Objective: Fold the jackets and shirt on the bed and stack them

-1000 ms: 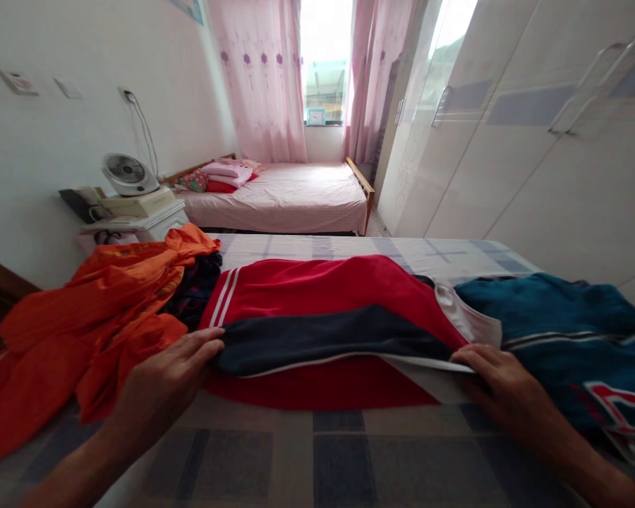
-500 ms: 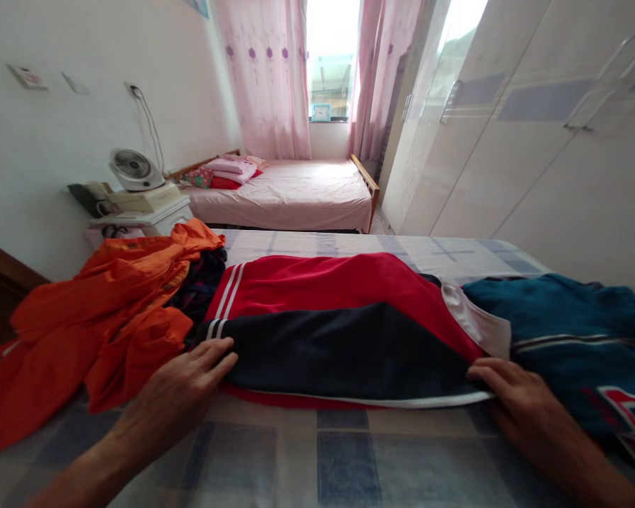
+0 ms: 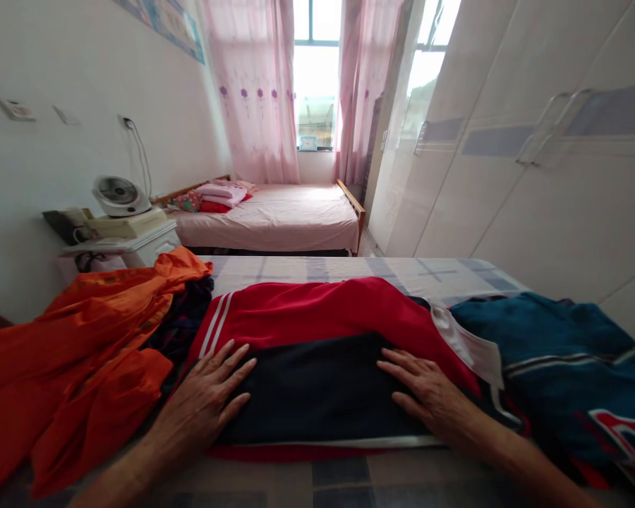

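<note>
A red and navy shirt (image 3: 307, 310) with a white collar lies sideways on the checked bed sheet (image 3: 343, 483), its collar toward the right. Its navy part is folded over the red, and two white stripes cross the left end. My left hand (image 3: 212, 388) rests on the left end of the navy cloth with fingers spread. On the right part of the same cloth, my right hand (image 3: 428, 388) lies flat, fingers apart. Neither hand grips anything. Both palms hide some of the fabric beneath.
Orange clothing (image 3: 106, 339) is heaped at the left over dark patterned cloth (image 3: 183, 321). A teal garment (image 3: 555, 339) lies at the right. Beyond are a pink-covered bed (image 3: 291, 219), a small fan (image 3: 119, 196) on a cabinet, and white wardrobes (image 3: 470, 183).
Both hands have let go of the shirt's edges and now lie flat on it. My right hand has moved inward, to the left. The view has tilted up a little.
</note>
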`<state>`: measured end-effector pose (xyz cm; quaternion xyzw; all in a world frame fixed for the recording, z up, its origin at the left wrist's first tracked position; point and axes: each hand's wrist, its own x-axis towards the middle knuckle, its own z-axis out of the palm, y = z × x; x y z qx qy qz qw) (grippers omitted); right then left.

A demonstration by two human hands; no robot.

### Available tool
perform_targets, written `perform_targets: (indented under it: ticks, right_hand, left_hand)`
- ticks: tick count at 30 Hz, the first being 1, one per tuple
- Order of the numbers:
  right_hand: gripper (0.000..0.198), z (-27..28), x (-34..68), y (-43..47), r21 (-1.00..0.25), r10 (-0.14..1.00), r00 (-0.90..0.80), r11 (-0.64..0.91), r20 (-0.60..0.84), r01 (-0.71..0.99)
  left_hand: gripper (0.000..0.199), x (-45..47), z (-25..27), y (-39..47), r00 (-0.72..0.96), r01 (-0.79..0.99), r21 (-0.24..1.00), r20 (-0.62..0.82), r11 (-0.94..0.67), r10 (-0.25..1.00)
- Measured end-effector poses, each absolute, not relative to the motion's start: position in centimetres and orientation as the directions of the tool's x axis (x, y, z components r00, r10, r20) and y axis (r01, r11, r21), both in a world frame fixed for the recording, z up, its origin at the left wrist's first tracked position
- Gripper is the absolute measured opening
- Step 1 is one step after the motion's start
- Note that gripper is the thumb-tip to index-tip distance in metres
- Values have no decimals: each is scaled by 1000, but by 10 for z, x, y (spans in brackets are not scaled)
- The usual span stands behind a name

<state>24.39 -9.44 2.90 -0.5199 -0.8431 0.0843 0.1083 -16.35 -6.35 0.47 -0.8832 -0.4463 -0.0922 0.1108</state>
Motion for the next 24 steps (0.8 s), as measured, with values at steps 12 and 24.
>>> perform_targets:
  ticks: [12,24]
  right_hand:
    - [29,59,313,74,-565,994,44,18,96,825]
    - [33,84,257,28,-720,821,-531,237,-210,652]
  left_hand:
    - [39,-45,55,-22,725,626,266,148,-733,673]
    - [48,-23,9,-8,667,637,359,186,-682,722]
